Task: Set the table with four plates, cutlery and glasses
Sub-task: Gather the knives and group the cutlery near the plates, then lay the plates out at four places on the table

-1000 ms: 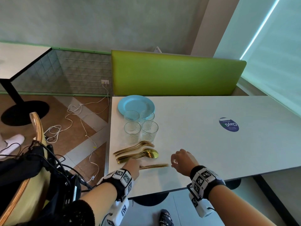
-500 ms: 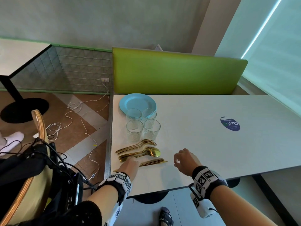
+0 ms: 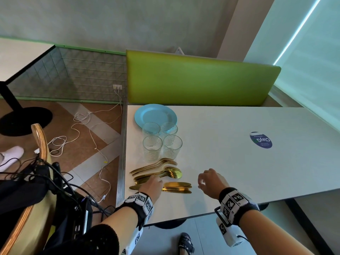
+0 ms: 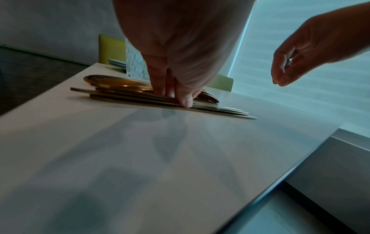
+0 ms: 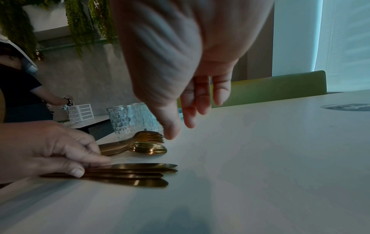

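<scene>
A stack of light blue plates (image 3: 155, 115) sits at the table's far left, with several clear textured glasses (image 3: 161, 142) just in front of it. Nearer lie gold forks (image 3: 156, 164), gold spoons (image 3: 173, 173) and gold knives (image 3: 177, 187), all flat on the white table (image 3: 239, 172). My left hand (image 3: 156, 181) presses its fingertips on the knife handles (image 5: 140, 172), the thumb (image 5: 77, 171) at their near edge. My right hand (image 3: 201, 183) hovers just right of the knife tips, fingers loosely curled, holding nothing. The left wrist view shows the fingers (image 4: 176, 95) straight down on the knives (image 4: 220, 109).
A green bench back (image 3: 200, 80) runs behind the table. A round blue sticker (image 3: 260, 140) lies on the tabletop to the right. A wooden chair (image 3: 40, 144) with black gear and cables stands at my left. Another person (image 5: 18, 95) stands at a further table.
The knives have fanned out a little under my left fingers. My right hand has drawn slightly away from the knife tips and opened a bit.
</scene>
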{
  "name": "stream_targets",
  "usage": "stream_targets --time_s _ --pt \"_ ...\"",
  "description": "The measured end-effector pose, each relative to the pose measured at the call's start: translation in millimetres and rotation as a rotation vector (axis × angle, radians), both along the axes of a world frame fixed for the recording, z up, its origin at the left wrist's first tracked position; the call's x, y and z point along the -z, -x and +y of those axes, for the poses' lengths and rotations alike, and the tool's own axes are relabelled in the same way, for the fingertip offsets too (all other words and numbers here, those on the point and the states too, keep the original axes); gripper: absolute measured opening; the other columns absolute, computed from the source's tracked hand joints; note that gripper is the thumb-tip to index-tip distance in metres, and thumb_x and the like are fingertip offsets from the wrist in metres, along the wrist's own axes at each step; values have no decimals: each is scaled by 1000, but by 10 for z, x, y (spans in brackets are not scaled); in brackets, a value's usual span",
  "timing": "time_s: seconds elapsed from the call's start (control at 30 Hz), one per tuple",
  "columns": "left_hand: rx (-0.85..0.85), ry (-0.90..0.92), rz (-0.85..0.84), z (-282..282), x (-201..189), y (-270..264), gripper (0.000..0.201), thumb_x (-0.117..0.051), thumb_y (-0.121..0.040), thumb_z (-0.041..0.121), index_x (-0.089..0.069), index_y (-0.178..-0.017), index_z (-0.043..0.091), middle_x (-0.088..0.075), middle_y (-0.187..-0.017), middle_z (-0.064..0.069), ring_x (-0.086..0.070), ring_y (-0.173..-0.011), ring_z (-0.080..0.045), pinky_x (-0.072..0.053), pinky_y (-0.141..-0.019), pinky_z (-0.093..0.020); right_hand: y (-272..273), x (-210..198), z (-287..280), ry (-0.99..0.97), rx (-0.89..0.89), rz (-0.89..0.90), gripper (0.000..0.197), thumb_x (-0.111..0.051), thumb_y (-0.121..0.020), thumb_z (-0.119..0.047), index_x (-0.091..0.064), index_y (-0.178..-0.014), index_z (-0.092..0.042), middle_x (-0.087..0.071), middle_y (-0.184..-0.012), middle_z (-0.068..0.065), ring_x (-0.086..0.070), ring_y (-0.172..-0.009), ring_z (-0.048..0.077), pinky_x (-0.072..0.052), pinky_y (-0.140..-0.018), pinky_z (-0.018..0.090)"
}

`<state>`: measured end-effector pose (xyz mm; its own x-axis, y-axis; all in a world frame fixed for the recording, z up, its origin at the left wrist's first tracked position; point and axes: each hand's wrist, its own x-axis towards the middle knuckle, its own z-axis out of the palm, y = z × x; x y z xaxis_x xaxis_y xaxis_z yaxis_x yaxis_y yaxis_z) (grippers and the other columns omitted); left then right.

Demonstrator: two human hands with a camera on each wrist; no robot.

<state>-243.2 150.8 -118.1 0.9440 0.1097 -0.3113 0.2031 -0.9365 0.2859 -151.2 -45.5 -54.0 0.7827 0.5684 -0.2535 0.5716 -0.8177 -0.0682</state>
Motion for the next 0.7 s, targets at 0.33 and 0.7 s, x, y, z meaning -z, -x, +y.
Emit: stream_targets --time_s 0.33,0.7 --pt "137 -81 -96 9 -191 -123 35 -36 -93 -2 -53 -123 7 -50 -122 -10 -46 -119 -25 -45 -89 -33 -208 -9 129 -10 4 12 19 -54 -92 -28 -66 -102 -18 -63 -112 2 -51 -113 18 -43 -90 28" --pt "-89 212 -587 378 -1256 -1184 26 -44 -94 15 -65 -108 16 -62 -113 -2 -55 -109 -19 -45 -89 -32 -1344 -327 504 -128 153 71 14 -63 -87 -28 -69 -94 -18 -69 -104 3 -62 -101 19 -50 -88 28"
